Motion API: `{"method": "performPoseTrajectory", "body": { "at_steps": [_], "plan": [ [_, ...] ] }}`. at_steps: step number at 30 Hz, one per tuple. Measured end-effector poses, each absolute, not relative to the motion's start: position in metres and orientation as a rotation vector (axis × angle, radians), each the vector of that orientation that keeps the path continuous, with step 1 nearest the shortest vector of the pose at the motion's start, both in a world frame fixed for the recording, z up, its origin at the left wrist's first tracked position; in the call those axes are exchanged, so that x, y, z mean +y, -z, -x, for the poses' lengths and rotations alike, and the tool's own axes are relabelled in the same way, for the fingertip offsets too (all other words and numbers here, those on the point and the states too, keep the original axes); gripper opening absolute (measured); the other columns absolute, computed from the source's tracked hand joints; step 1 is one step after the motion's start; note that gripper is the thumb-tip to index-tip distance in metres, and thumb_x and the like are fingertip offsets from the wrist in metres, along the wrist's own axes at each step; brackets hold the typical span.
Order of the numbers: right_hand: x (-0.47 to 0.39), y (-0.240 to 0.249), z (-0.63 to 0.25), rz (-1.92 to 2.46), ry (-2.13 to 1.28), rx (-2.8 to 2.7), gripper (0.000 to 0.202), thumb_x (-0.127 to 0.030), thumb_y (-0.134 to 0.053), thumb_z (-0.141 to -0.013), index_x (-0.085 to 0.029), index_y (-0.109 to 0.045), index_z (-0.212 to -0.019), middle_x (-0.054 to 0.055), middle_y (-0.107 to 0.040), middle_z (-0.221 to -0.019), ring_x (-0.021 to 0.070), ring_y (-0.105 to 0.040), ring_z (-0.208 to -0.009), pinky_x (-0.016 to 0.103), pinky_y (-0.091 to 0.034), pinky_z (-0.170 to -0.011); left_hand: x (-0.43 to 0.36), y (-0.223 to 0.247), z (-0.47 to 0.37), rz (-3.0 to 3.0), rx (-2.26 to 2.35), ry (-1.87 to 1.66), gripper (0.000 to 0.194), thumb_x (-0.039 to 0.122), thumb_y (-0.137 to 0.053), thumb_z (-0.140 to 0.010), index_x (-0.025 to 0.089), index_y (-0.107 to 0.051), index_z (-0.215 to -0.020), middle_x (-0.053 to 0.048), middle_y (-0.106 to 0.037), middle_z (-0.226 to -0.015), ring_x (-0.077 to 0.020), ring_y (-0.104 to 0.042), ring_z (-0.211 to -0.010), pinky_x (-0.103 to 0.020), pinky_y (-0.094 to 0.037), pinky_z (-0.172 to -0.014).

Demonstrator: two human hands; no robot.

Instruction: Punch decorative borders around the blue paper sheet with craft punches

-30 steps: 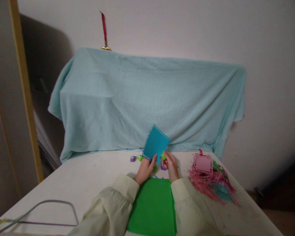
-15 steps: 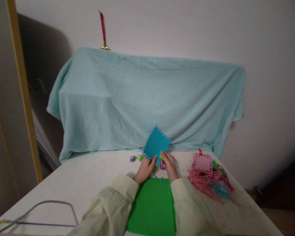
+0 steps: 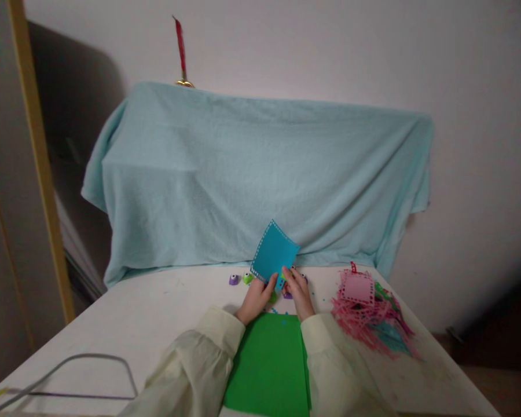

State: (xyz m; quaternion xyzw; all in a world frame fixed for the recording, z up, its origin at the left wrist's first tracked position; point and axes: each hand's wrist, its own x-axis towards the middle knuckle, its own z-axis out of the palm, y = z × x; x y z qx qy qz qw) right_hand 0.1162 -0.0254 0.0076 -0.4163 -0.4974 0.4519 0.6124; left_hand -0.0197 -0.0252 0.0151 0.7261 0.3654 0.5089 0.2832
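Note:
My left hand [image 3: 257,299] is closed on the lower edge of a blue sheet of paper [image 3: 275,252], which tilts upright with small holes punched along its edges. My right hand [image 3: 298,292] is closed around a small green craft punch [image 3: 283,277] at the sheet's lower right edge; the fingers hide most of it. A purple punch [image 3: 233,280] and a light green punch [image 3: 247,278], both with eye-like tops, stand left of my hands. More small punches are partly hidden behind and below my hands. Blue paper bits [image 3: 275,311] lie below them.
Green sheets [image 3: 267,365] lie between my forearms on the white table [image 3: 173,313]. At right, a pink punched card [image 3: 358,288] rests on pink paper shreds [image 3: 360,324]. A grey wire frame [image 3: 91,355] is at front left, and a light blue cloth [image 3: 260,174] hangs behind.
The blue sheet and my right hand's fingers have shifted slightly left, and the fingers cover more of the green punch. My left hand holds nearly the same place.

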Motion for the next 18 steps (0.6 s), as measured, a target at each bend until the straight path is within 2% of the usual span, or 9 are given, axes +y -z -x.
{"method": "performPoseTrajectory", "body": {
  "at_steps": [10, 18],
  "plan": [
    [-0.0310, -0.0140, -0.1147, 0.971, -1.057, -1.131, 0.034, -0.054, -0.063, -0.075, -0.020, -0.055, -0.075, -0.005, -0.051, -0.053, 0.0105, -0.045, -0.045, 0.023, -0.033, -0.045, -0.0247, -0.0136, 0.0174, -1.902, 0.992, -1.356, 0.037, 0.041, -0.037, -0.092, 0.014, -0.061, -0.083, -0.003, -0.065, -0.078, -0.0147, -0.055, -0.072, -0.024, -0.041, -0.071],
    [-0.0299, -0.0128, -0.1137, 0.984, -1.063, -1.080, 0.037, -0.056, -0.064, -0.072, -0.020, -0.056, -0.076, -0.004, -0.052, -0.056, 0.0105, -0.045, -0.045, 0.023, -0.034, -0.045, -0.0248, -0.0143, 0.0171, -1.898, 0.968, -1.373, 0.038, 0.042, -0.039, -0.091, 0.014, -0.064, -0.086, -0.004, -0.066, -0.074, -0.0169, -0.057, -0.075, -0.026, -0.043, -0.074]
  ]
}}
